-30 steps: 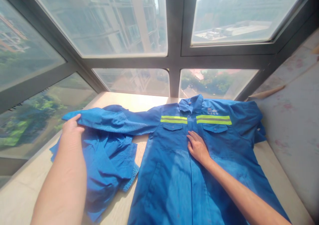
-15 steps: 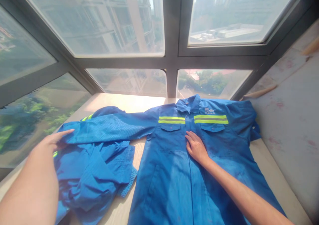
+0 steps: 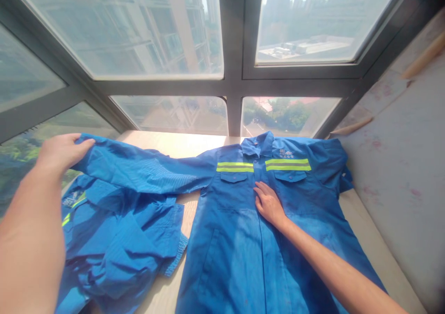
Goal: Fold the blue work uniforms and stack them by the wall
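A blue work jacket (image 3: 229, 240) with yellow-green reflective strips lies front side up, its collar toward the window. My left hand (image 3: 66, 152) grips the cuff end of the sleeve (image 3: 146, 166) on the left and holds it raised, stretched out from the shoulder. My right hand (image 3: 269, 204) rests flat on the jacket's front beside the button placket, fingers extended, holding nothing. Under and below the lifted sleeve sits a second blue garment (image 3: 121, 244), crumpled, with reflective strips and a ribbed band at its right edge. The jacket's other sleeve is folded out of sight at the right.
The garments lie on a pale wood-look surface (image 3: 167, 286) in a window bay. Grey window frames (image 3: 232, 87) with glass panes rise behind and on the left. A wall with peeling floral paper (image 3: 399, 179) borders the right side.
My left hand has lifted the sleeve's cuff end up and slightly left, uncovering more of the crumpled garment beneath. My right hand stays on the jacket's front. The view has shifted slightly.
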`<state>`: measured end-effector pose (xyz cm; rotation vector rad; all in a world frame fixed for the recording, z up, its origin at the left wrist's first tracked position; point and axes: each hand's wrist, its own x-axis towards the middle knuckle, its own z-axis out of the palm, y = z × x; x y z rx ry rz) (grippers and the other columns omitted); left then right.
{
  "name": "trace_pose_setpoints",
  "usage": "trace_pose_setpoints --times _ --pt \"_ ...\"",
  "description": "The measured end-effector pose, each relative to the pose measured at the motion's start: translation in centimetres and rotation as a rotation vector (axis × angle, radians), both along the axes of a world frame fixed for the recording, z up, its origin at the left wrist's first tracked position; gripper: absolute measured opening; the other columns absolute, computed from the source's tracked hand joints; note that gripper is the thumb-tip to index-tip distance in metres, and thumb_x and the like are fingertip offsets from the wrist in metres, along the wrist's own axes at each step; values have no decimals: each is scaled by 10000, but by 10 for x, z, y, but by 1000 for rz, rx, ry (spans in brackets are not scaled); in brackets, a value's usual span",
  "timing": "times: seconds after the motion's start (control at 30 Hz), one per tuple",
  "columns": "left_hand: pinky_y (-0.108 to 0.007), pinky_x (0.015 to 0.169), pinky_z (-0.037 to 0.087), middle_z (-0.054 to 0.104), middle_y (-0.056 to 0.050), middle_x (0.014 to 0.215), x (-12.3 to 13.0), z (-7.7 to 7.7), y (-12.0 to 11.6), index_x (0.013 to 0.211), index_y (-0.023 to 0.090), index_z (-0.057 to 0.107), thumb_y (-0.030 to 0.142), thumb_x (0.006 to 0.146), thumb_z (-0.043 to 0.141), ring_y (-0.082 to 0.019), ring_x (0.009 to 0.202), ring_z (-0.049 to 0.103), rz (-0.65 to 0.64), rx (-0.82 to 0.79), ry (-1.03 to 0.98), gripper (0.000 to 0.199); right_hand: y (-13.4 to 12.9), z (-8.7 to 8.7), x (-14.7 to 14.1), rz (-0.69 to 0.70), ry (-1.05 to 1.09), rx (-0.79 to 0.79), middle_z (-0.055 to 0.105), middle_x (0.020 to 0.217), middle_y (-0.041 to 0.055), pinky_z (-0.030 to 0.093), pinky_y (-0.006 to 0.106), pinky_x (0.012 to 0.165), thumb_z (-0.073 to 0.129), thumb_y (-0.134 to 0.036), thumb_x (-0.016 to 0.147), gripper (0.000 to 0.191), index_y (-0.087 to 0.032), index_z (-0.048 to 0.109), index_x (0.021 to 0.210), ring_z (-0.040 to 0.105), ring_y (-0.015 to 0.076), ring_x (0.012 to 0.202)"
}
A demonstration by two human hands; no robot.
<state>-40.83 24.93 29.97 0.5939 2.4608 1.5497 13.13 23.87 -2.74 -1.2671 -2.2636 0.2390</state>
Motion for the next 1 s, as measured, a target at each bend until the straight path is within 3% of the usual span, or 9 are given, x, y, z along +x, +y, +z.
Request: trace_pose_setpoints --times 0.07,0.13,0.23,0.33,0.47,0.57,0.67,0.77,1.0 --pt "-441 1102 410 509 66 577 38 23 -6 731 167 669 135 745 750 -265 1280 488 -192 -129 285 88 0 0 0 -1 2 1 577 1428 129 421 477 1152 476 -129 894 404 -138 664 1252 471 285 1383" --pt "-463 1088 393 540 77 633 96 39 -23 827 115 701 186 825 701 -239 1103 588 -375 -129 535 71 0 0 -1 -1 7 0 576 1429 134 420 473 1152 478 -124 890 405 -130 666 1249 471 287 1382" --pt "-361 962 465 639 33 809 201 38 -60 950 32 697 343 935 617 -113 823 573 -790 -109 841 322 0 1 -1 1 21 -4 577 1426 145 419 470 1150 479 -125 890 405 -118 669 1248 470 291 1382" --pt "-221 717 455 644 3 893 301 -8 -102 1083 173 698 305 989 534 -124 785 599 -1061 -123 952 230 0 2 -1 0 34 -5 578 1425 145 416 464 1151 476 -134 895 410 -121 665 1259 473 291 1378" --pt "-275 616 448 630 -37 875 389 -128 -159 974 202 650 130 918 512 -181 717 609 -1542 -445 994 166 0 4 -1 -3 42 -21 573 1432 135 409 458 1155 468 -129 892 423 -137 662 1268 469 285 1381" --pt "-307 620 457 654 -75 888 410 -208 -194 919 168 641 99 848 558 -222 757 636 -1720 -686 953 129 0 4 0 2 46 -47 566 1439 138 398 468 1162 473 -127 887 429 -139 662 1272 455 286 1392" --pt "-307 658 458 665 -86 927 402 -243 -215 944 166 644 112 849 566 -229 820 643 -1736 -759 871 135 0 3 0 11 47 -62 565 1437 149 385 468 1170 472 -129 891 424 -119 661 1270 446 291 1397" --pt "-296 654 437 644 -67 909 386 -241 -226 912 183 626 134 875 542 -213 801 624 -1674 -670 807 104 2 3 1 19 61 -74 569 1429 155 377 467 1175 477 -123 883 422 -117 664 1262 444 287 1399" --pt "-233 589 337 547 -9 783 358 -200 -240 817 194 614 129 942 444 -134 664 511 -1429 -488 851 221 -5 28 1 -8 239 -119 607 1355 171 417 472 1145 474 -171 880 388 -133 669 1214 499 278 1349"
